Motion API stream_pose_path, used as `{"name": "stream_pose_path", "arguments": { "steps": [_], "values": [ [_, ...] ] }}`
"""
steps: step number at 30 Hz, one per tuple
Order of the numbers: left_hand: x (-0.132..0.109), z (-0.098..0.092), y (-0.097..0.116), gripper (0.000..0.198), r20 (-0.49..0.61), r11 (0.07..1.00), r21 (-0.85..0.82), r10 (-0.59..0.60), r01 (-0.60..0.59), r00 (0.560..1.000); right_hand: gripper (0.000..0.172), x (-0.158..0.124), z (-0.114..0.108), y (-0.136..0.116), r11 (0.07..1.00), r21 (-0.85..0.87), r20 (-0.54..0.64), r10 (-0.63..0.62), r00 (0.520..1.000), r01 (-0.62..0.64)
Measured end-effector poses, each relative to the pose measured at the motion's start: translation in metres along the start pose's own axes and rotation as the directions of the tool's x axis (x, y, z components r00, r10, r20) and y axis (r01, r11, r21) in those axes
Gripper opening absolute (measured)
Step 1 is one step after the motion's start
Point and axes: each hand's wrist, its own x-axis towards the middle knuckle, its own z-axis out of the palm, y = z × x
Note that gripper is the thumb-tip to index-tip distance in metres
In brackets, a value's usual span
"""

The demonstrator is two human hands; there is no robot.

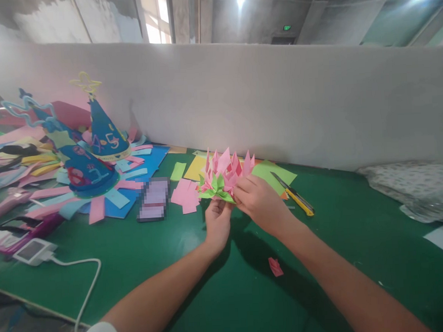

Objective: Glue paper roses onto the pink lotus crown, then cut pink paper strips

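Observation:
A folded paper flower (227, 168) with pink pointed petals and green leaves is held up over the green table. My left hand (217, 220) grips it from below, fingers closed at the leaves. At its right side, my right hand (258, 198) pinches the lower petals and leaves; its fingertips are partly hidden behind the flower. On the table below my right forearm lies a small folded pink paper piece (275, 266). Behind the flower are yellow and green paper sheets (281, 175), with pink paper pieces (186, 195) to the left.
A yellow utility knife (299, 201) lies right of my right hand, its blade apparently out. A phone (153, 199) and blue paper cone hats (84, 166) stand left. A white charger with a cable (96, 264) is at front left. A plastic bag (411, 181) sits far right, before a white partition (314, 101).

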Motion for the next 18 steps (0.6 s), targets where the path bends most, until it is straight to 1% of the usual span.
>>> {"name": "stream_pose_path", "arguments": {
  "steps": [5, 10, 14, 18],
  "values": [
    [0.0007, -0.0013, -0.0009, 0.028, 0.014, 0.999, 0.032, 0.017, -0.017, 1.000, 0.024, 0.0034, 0.0011, -0.0016, 0.998, -0.061, 0.025, 0.000, 1.000, 0.001],
    [0.0040, -0.0052, -0.0049, 0.024, 0.000, 0.999, 0.044, 0.028, -0.028, 1.000, 0.018, 0.0055, 0.0039, -0.0055, 0.997, -0.080, 0.066, 0.017, 0.998, -0.012],
    [0.0067, -0.0058, -0.0049, 0.025, -0.005, 1.000, 0.015, 0.000, 0.000, 1.000, 0.020, 0.0046, 0.0065, -0.0066, 0.996, -0.054, 0.038, 0.072, 0.997, -0.070],
    [0.0075, -0.0047, -0.0040, 0.026, -0.033, 1.000, -0.007, -0.022, 0.021, 0.999, 0.024, 0.0033, 0.0079, -0.0080, 0.995, -0.070, -0.002, 0.072, 0.997, -0.072]
  ]
}}
